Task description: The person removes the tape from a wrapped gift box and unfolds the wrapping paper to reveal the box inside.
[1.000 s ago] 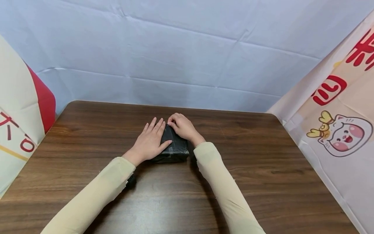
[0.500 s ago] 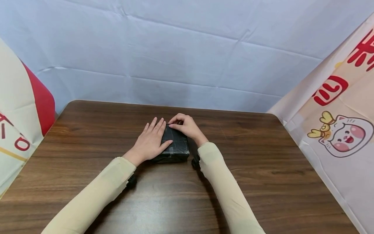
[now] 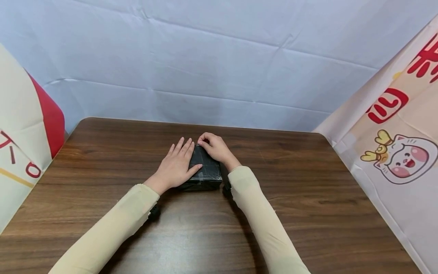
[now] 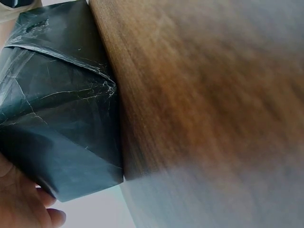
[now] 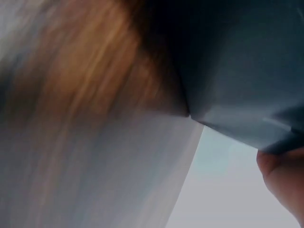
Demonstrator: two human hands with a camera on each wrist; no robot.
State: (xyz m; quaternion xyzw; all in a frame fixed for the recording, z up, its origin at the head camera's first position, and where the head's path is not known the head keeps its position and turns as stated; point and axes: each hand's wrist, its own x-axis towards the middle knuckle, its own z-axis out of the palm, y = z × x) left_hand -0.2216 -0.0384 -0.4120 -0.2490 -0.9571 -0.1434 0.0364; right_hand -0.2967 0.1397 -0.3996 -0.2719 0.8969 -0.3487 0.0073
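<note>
A small box in creased black wrapping (image 3: 207, 169) lies on the table, with clear tape along its near edge in the head view. My left hand (image 3: 176, 163) rests flat on its left part, fingers spread and thumb reaching across the top. At the far edge my right hand (image 3: 215, 146) has its thumb and index finger curled together, pinching at the wrapping; what lies between the tips is hidden. In the left wrist view the box (image 4: 61, 104) shows a taped, crinkled side, with left fingers (image 4: 21, 199) at its far end. A right fingertip (image 5: 280, 173) touches the box's corner in the right wrist view.
The brown wood-grain table (image 3: 308, 213) spreads around the box. Behind it hangs a pale blue cloth (image 3: 219, 64). Printed banners flank the table, one on the left (image 3: 20, 114) and a cartoon one on the right (image 3: 393, 152). Dark wrist cameras sit under both sleeves.
The right thumb and fingers reached straighter over the far edge half a second ago and are now curled closer together there. The left hand and the box have stayed put.
</note>
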